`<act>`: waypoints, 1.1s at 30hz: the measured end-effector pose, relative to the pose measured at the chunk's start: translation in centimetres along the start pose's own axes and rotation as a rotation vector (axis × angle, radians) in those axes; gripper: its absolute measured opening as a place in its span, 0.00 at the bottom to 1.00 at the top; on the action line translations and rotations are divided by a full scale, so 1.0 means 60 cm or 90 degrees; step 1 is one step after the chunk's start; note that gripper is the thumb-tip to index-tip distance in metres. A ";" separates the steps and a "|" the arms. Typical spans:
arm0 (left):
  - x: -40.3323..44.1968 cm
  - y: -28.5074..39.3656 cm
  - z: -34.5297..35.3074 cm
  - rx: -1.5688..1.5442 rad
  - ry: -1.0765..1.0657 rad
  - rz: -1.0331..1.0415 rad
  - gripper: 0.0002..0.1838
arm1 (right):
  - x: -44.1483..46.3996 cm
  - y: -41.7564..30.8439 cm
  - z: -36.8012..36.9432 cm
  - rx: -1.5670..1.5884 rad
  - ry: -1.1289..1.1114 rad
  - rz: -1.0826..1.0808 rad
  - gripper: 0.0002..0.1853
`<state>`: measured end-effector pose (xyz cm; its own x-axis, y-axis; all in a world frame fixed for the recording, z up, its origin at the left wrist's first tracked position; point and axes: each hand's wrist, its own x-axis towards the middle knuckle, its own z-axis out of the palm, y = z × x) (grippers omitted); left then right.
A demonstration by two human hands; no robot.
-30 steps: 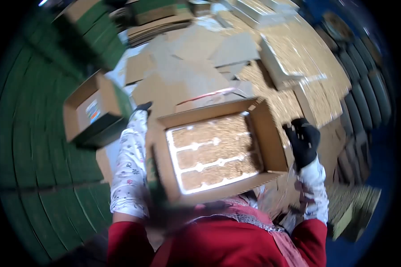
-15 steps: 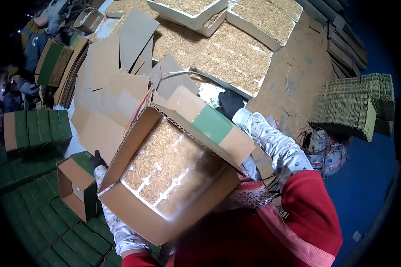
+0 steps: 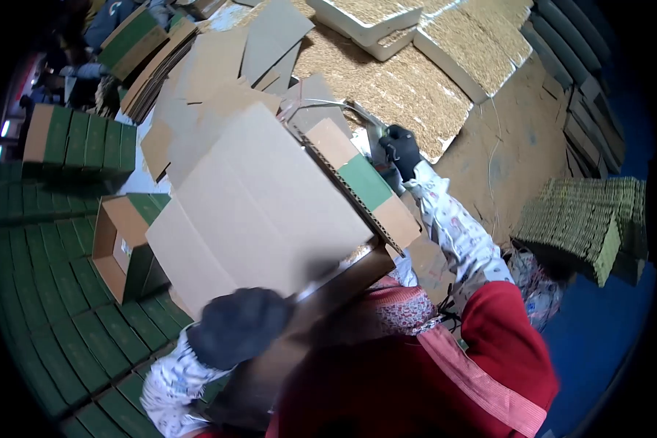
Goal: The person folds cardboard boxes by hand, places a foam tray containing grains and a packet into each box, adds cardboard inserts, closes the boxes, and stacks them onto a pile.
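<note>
A plain cardboard sheet [image 3: 248, 204] covers most of the open carton [image 3: 350, 281] in front of me. Only a sliver of its straw-coloured filling shows at the near right corner. My left hand [image 3: 241, 325], in a dark glove and blurred, grips the sheet's near edge. Past the carton's green-and-brown flap [image 3: 365, 182], my right hand [image 3: 401, 150] is closed in a black glove by the edge of the filled white trays [image 3: 456, 150]. Something greyish shows beside its fingers, but I cannot make out what it holds.
Loose cardboard sheets [image 3: 219, 109] lie beyond the carton. An open green carton [image 3: 128, 248] stands at left above rows of green cartons [image 3: 58, 306]. Stacked corrugated pieces [image 3: 577, 226] and a bundle of plastic [image 3: 536, 285] are at right. Another person's sleeve [image 3: 109, 22] shows top left.
My left hand has moved from the loose sheets to the near side, and a cardboard sheet now covers the carton's filling. My right hand has lifted and its fingers have closed. The view has shifted.
</note>
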<state>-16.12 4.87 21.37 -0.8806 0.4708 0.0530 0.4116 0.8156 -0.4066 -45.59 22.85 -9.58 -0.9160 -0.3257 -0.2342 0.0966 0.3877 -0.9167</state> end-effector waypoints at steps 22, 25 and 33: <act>-0.102 0.033 0.114 -0.422 -0.036 -0.275 0.44 | -0.219 -0.373 0.021 -0.439 -0.615 -0.854 0.46; -0.147 0.093 0.156 -0.433 0.070 -0.568 0.46 | -0.211 -0.280 0.047 -0.310 -0.305 -0.599 0.42; -0.264 0.153 0.229 -1.390 0.665 -0.795 0.41 | -0.232 -0.240 0.071 -0.137 -0.433 -0.604 0.28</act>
<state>-1.62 0.27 4.29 -0.7255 -0.6674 -0.1682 0.2494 -0.4827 0.8395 -32.54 18.12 5.48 -0.1846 -0.9271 0.3263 -0.6367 -0.1401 -0.7583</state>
